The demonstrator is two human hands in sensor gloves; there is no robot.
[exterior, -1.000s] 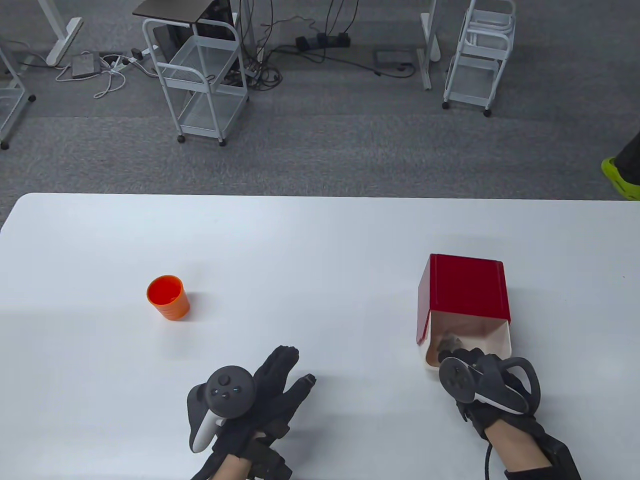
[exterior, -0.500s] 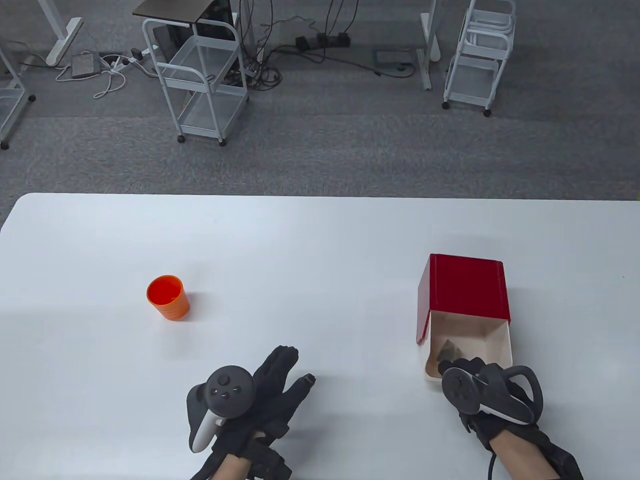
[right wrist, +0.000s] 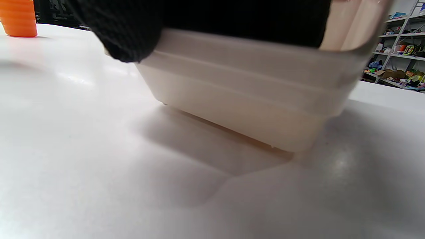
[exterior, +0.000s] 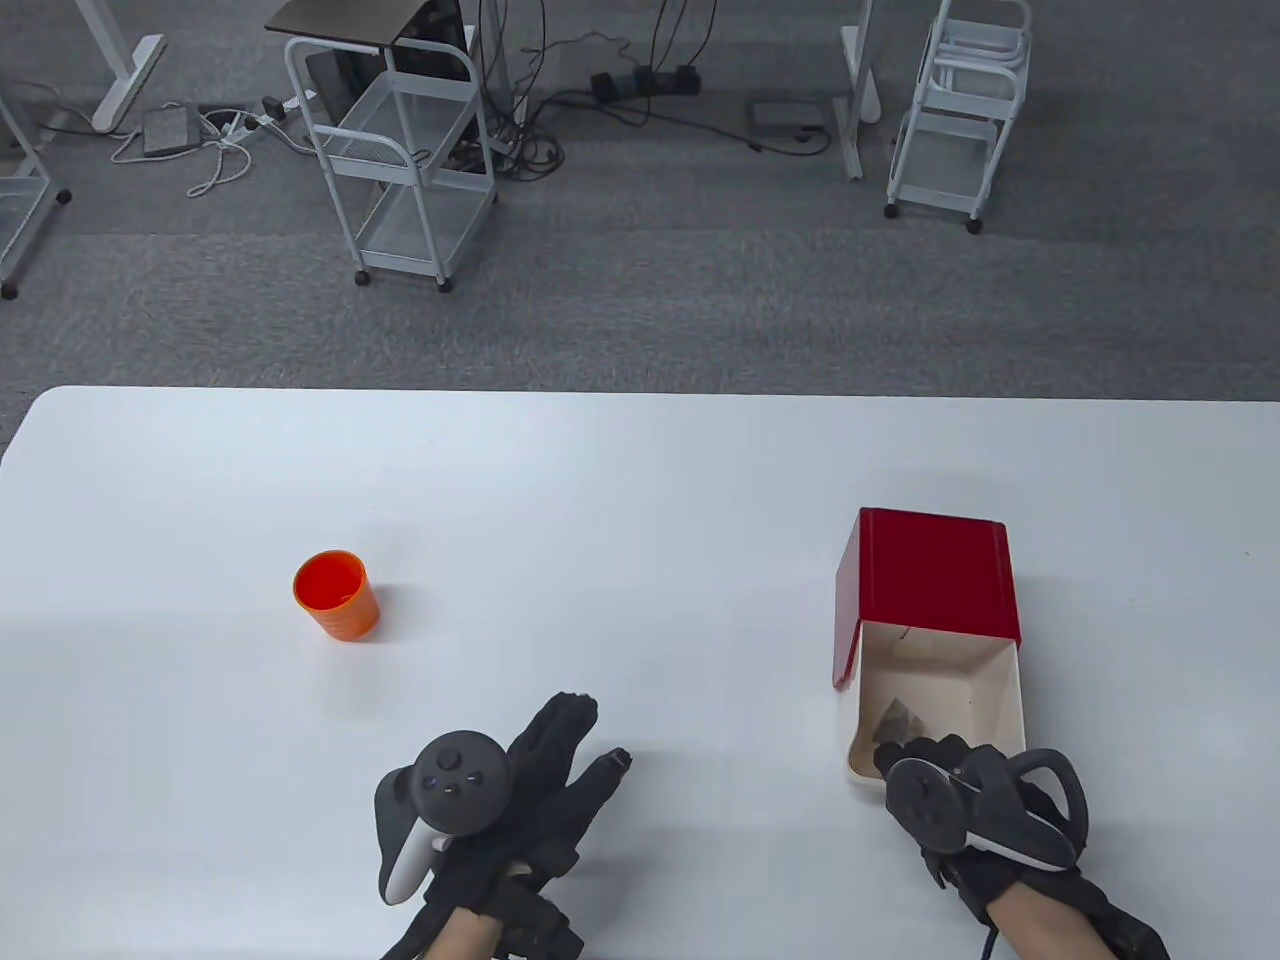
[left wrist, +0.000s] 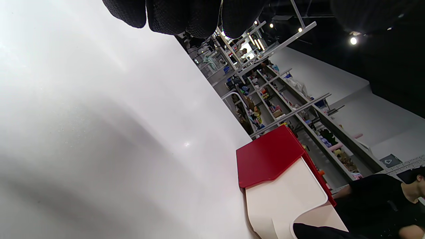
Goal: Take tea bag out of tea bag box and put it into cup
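The tea bag box (exterior: 935, 640) stands on the white table (exterior: 620, 500) directly ahead of the right hand (exterior: 975, 800); it is a cream tub with a red lid (exterior: 935, 575) covering its far half, the near half open. Inside the open part, a greyish tea bag (exterior: 897, 718) lies near the tub's near-left corner, just beyond the right hand's fingertips (exterior: 915, 745). Those fingers reach over the tub's near rim, and in the right wrist view a gloved finger (right wrist: 127, 36) lies against that rim. Whether the fingers pinch the tea bag or only touch it cannot be told.

The orange cup (exterior: 337, 594) stands upright well off to the left of the right hand, ahead and to the left of the left hand (exterior: 520, 790). Nothing can be made out inside it. The left hand rests on the table with fingers extended and thumb spread, holding nothing.
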